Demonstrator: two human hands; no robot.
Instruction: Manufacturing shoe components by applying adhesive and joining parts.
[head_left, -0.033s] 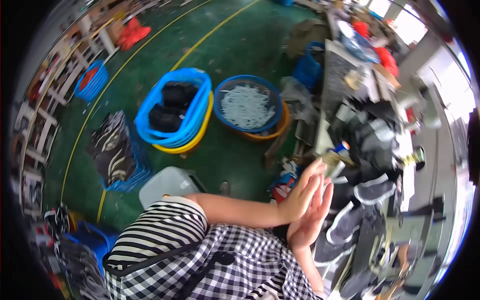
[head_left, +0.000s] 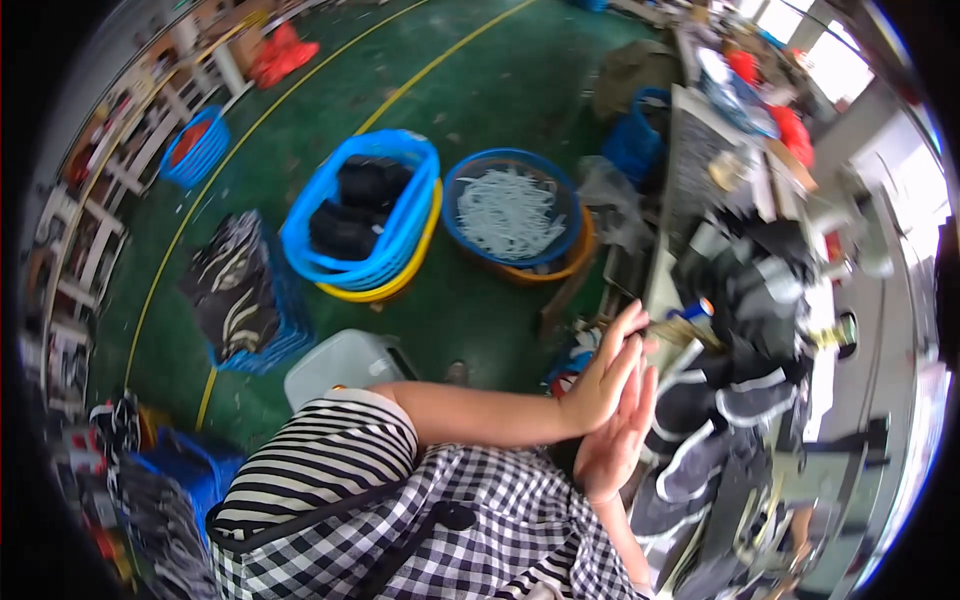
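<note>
I see smooth green floor (head_left: 510, 95), a speckled bench (head_left: 688, 165), then a rounded plastic basket (head_left: 400, 247). Dark curved pieces (head_left: 695, 472), pale-edged, lie on the bench beside my left hand (head_left: 598, 392) and right hand (head_left: 612, 455), both unclenched, straight-fingered, visibly grasping nothing. A blue cylinder (head_left: 702, 310) sits near.

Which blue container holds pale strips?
The round blue tub, right of the oval blue basket containing black pieces; its round shape and pale strips set it apart.
</note>
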